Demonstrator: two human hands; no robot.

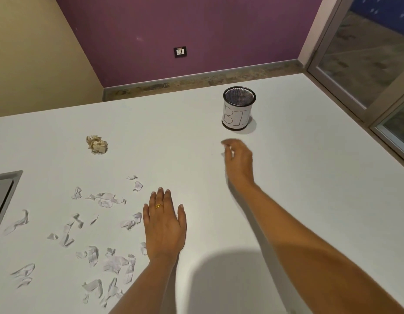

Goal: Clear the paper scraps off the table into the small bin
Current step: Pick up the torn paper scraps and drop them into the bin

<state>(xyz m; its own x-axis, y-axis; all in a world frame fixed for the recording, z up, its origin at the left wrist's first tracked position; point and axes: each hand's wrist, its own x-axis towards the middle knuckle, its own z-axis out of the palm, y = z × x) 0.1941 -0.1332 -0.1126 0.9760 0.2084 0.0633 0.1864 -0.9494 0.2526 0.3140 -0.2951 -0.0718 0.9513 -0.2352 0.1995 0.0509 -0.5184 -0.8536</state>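
Table: broad, flat, matt white table (287, 177). It carries everything, so I treat it as the work surface.
Bin: small black wire-mesh cylinder bin (238, 114) wrapped in a white paper label. It stands upright at the far right with its mouth up, well apart from the litter, so I judge each load must be carried across.
Left hand (164, 227): palm flat on the table, fingers straight and close together, just beside the litter's right edge (thin gold ring (158, 206) on one finger). I read it as a brace.
Right hand (238, 159): blurred, near the bin but short of its rim. The fingers are curled, apparently pinching a small white paper scrap (231, 152).
Wad: crumpled tan paper wad (97, 144), alone at far left.
Litter: thin torn lined paper scraps (105, 257), creased and curled, scattered on the near left of the table.
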